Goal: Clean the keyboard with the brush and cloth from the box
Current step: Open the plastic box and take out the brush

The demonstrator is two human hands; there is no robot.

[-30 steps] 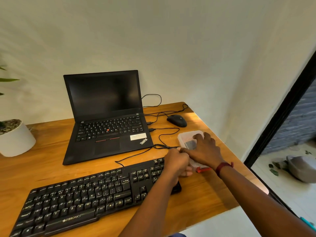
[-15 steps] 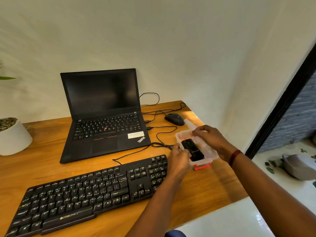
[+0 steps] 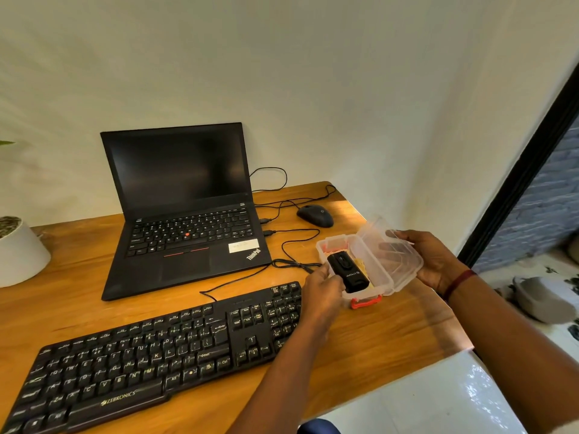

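Note:
A clear plastic box [image 3: 334,245] with red latches stands open at the right of the wooden desk. Inside lies a black brush case [image 3: 348,269] over a yellowish cloth [image 3: 360,264]. My right hand [image 3: 434,261] holds the box's clear lid [image 3: 390,255] tilted back to the right. My left hand [image 3: 322,291] grips the box's near left side, its fingers touching the black case. The black keyboard [image 3: 150,358] lies in front, to the left of the box.
An open black laptop [image 3: 185,211] stands behind the keyboard, with cables [image 3: 291,261] running to the box's left. A black mouse [image 3: 315,215] sits behind the box. A white plant pot [image 3: 18,255] is at the far left. The desk's edge is close on the right.
The box was closed under both hands; my right hand has swung the lid open and back to the right, and the black case inside has come into view.

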